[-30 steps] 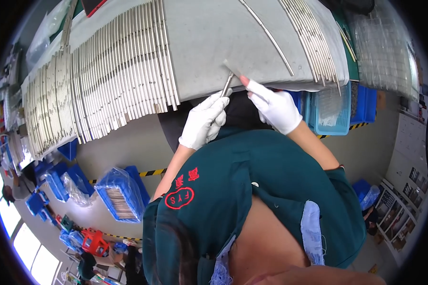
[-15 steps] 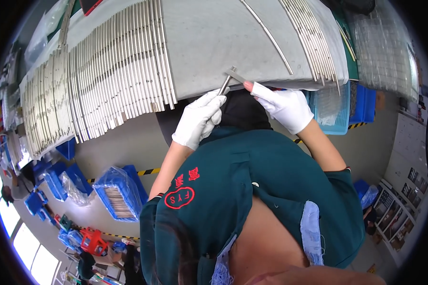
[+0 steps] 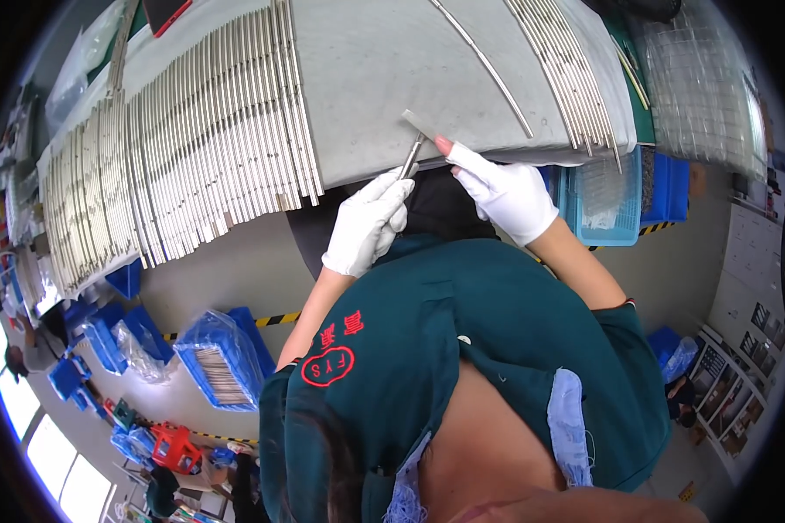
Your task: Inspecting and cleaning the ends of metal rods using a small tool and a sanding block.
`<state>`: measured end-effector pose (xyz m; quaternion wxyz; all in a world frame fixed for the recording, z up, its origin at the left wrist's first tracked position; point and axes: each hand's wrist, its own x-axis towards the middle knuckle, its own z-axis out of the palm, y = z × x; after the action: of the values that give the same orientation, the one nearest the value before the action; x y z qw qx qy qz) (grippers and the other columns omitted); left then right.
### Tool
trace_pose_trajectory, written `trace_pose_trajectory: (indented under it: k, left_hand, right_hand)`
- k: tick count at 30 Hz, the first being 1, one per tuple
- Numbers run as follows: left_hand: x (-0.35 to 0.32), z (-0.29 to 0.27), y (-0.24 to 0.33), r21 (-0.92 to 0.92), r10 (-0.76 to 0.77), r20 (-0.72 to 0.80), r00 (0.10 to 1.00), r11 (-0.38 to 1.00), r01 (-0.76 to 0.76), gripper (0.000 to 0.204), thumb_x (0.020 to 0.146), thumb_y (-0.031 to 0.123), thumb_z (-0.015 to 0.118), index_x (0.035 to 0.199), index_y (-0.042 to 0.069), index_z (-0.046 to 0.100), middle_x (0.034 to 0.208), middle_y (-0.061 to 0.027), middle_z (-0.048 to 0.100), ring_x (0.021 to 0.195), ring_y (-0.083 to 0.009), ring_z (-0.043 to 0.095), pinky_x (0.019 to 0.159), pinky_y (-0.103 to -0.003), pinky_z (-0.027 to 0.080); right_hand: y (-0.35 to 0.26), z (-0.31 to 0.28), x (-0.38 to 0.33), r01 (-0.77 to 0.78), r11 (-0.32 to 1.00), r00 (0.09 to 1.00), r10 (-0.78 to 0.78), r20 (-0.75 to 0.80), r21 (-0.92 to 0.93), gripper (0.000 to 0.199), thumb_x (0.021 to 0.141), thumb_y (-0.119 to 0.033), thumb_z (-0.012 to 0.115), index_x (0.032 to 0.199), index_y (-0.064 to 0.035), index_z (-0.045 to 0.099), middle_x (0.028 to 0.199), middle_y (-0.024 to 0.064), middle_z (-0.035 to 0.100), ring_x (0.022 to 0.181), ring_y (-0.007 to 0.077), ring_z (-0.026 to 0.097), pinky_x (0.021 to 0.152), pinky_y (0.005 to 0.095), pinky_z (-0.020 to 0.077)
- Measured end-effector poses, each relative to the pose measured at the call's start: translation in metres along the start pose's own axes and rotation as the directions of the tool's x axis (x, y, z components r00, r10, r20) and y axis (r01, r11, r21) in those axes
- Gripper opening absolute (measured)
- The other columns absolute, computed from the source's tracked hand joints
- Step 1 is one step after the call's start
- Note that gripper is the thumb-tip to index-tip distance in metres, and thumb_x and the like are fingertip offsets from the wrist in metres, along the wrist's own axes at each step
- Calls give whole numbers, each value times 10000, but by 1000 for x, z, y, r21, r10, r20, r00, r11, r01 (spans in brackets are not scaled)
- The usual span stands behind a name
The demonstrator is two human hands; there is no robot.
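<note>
Hands paired at the table's (image 3: 366,78) near edge
Left hand (image 3: 365,228) curls around a metal rod (image 3: 412,159); right hand (image 3: 513,199), angled far-left, pinches a flat strip (image 3: 419,123) at the rod's far end.

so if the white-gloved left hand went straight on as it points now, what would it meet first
Probably the thin, flat, greyish strip in the white-gloved right hand, crossing the tip of the silver metal rod in the left hand; depth is unclear.
</note>
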<state>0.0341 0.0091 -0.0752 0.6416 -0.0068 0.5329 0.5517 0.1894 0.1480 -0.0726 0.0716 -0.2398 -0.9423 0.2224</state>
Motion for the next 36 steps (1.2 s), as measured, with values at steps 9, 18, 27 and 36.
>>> trace_pose_trajectory:
  k: [9, 18, 27, 36]
  left_hand:
    - [2, -2, -3, -1, 35, -7, 999, 999, -35, 314, 910, 142, 573, 1199, 20, 571, 573, 30, 449, 382, -11, 252, 357, -190, 158]
    - [-4, 0, 3, 211, 8, -20, 1000, 977, -4, 299, 898, 188, 587, 1164, 51, 602, 575, 42, 473, 405, -3, 281, 380, -176, 196]
    - [-43, 19, 49, 852, 660, 325, 677, 106, -513, 582, 758, 315, 723, 1239, 49, 531, 996, -138, 616, 864, -263, 609, 747, -328, 486]
    - [-19, -40, 50, 850, 707, 457, 540, -526, -31, 621, 659, 317, 744, 1211, 130, 531, 1211, -70, 506, 1123, -257, 453, 919, -436, 334]
  right_hand:
    - [0, -10, 1, 51, 999, 996, -52, 68, 14, 322, 896, -220, 525, 1216, -207, 561, 567, -3, 595, 383, 152, 537, 378, 285, 442]
    - [-22, -36, 21, -595, 478, 796, 464, 390, 646, 589, 846, -317, 633, 1346, -82, 427, 600, 26, 548, 461, 61, 484, 407, 238, 392]
    - [-21, -79, 8, -354, 384, 879, 447, 164, 853, 308, 908, -318, 562, 901, -18, 631, 447, 5, 471, 302, 42, 339, 310, 195, 227]
    - [25, -86, 3, -44, 541, 655, 650, -385, 840, 252, 931, -185, 504, 1074, 12, 570, 769, 101, 664, 382, 35, 419, 331, 164, 278]
